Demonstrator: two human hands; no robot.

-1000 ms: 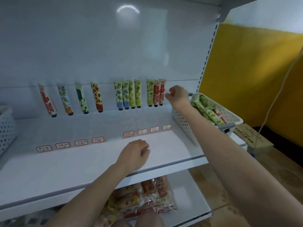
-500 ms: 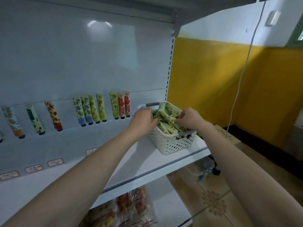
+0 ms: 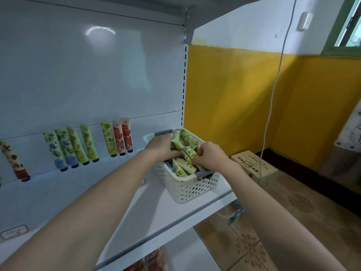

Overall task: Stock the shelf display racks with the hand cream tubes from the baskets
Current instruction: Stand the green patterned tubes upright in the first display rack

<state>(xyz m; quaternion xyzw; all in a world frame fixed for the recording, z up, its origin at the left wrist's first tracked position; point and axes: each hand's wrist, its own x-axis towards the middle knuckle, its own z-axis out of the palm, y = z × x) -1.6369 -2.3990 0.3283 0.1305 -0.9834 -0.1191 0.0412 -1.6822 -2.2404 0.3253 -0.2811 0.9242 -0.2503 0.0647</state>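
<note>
Both hands are down in the white basket (image 3: pixel 187 189) at the right end of the shelf (image 3: pixel 156 212). The right hand (image 3: pixel 210 158) curls its fingers (image 3: pixel 202 153) round a green hand cream tube (image 3: pixel 188 154) that lies lengthwise, front to back. The left hand (image 3: pixel 163 147) has its fingers buried in the pile, so I cannot tell its grip. The rack's standing tubes (image 3: pixel 88 147) are off to the left, nearer the left hand.
</note>
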